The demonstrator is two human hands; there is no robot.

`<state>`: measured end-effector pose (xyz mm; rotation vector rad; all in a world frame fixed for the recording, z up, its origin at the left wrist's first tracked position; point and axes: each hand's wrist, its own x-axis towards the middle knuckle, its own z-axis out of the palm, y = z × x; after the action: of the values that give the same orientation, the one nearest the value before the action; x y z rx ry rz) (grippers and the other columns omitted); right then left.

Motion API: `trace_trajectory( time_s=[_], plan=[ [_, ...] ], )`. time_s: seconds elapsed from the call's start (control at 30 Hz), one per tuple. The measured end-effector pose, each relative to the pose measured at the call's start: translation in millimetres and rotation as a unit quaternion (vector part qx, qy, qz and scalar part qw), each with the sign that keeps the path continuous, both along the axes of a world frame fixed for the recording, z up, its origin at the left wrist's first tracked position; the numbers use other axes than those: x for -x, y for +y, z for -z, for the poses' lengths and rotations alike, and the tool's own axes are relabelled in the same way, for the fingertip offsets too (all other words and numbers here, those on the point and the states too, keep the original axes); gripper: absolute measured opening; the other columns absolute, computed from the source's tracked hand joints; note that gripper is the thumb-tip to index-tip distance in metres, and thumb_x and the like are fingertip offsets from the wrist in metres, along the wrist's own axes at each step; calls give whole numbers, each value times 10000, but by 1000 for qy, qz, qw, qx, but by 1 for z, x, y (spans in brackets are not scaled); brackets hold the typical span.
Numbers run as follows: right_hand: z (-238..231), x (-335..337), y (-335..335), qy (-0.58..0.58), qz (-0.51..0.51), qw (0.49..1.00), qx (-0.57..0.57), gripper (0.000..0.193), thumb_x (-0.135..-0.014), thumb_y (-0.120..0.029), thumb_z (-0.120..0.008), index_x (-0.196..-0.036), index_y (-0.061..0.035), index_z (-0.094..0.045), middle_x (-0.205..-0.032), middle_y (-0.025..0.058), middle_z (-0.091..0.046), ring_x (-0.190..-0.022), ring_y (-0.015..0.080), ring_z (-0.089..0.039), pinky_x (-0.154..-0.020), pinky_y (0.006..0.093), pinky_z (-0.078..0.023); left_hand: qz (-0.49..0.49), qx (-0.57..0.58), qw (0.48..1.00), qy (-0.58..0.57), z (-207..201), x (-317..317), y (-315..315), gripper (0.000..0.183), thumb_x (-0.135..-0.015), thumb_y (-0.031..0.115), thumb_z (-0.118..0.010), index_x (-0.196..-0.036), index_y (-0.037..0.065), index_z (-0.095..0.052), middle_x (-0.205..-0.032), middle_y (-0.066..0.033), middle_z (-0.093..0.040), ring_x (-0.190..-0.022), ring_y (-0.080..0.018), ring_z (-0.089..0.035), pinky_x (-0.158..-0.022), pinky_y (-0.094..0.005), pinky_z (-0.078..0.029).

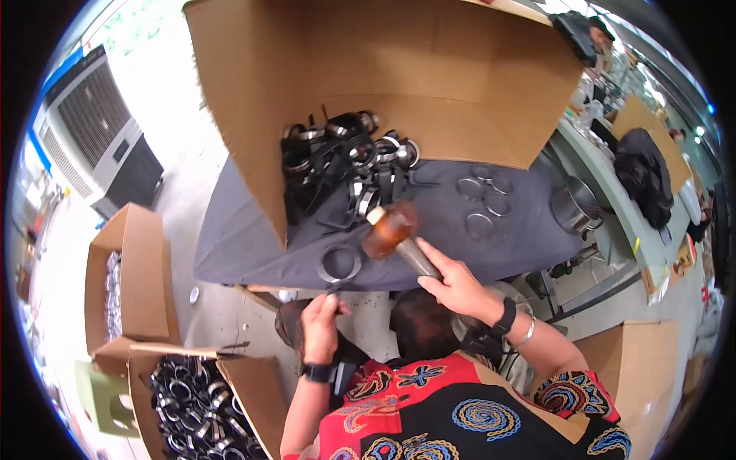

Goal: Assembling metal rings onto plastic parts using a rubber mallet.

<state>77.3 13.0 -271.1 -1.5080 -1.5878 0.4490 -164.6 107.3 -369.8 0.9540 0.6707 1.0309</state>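
Note:
My left hand (320, 326) is closed on the handle of a black ring-shaped part (323, 264). The ring lies at the front edge of the cloth-covered table (245, 207). In my right hand (460, 287) I grip a mallet (392, 230) by its dark handle. Its amber-brown head is in the air above the cloth, just right of the ring and apart from it. Beyond it is a pile of black handled parts with shiny metal rings (360, 151). Several thin metal rings (480, 236) lie to the right on the cloth.
A large cardboard box (368, 57) on its side walls the table's back and left. At the right edge stands a metal pot (571, 208). Lower left, a carton (264, 391) holds black ringed parts; another (146, 284) holds shiny pieces. An air cooler (96, 126) stands far left.

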Motion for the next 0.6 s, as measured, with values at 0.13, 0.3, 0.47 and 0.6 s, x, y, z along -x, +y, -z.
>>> trace_trajectory(
  time_s=[0.13, 0.3, 0.47, 0.6],
  plan=[
    [-2, -44, -33, 139, 103, 973, 153, 282, -844, -168, -653, -1025, -8, -507, -741, 52, -566, -573, 129, -562, -529, 276, -459, -188, -15, 980, -65, -16, 67, -8, 255, -966, 237, -505, -817, 38, -566, -751, -63, -593, -698, -169, -551, -708, -317, -444],
    [5, -112, -23, 198, 106, 962, 157, 198, -860, -118, -622, -995, -6, -531, -753, 8, -576, -578, 73, -556, -474, 220, -450, -361, -36, 925, -110, -17, 198, -8, 327, -997, 339, -450, -860, 64, -562, -809, -56, -608, -747, -174, -564, -790, -346, -471],
    [1, -143, -1, 224, 154, 960, 68, 236, -862, -133, -598, -1048, 8, -562, -882, 70, -659, -580, 85, -560, -486, 237, -472, -501, 150, 844, -117, 6, 289, -16, 487, -997, 344, -429, -1374, 47, -351, -1381, -144, -405, -1100, -294, -514, -933, -438, -446],
    [5, -121, -14, 294, 162, 940, 52, 147, -856, -116, -627, -969, -35, -578, -795, 43, -649, -554, 94, -569, -499, 243, -488, -533, 36, 837, 117, -40, 191, -2, 495, -930, 98, -515, -1393, 33, -356, -1380, -162, -428, -1140, -274, -519, -858, -390, -464]
  ],
)
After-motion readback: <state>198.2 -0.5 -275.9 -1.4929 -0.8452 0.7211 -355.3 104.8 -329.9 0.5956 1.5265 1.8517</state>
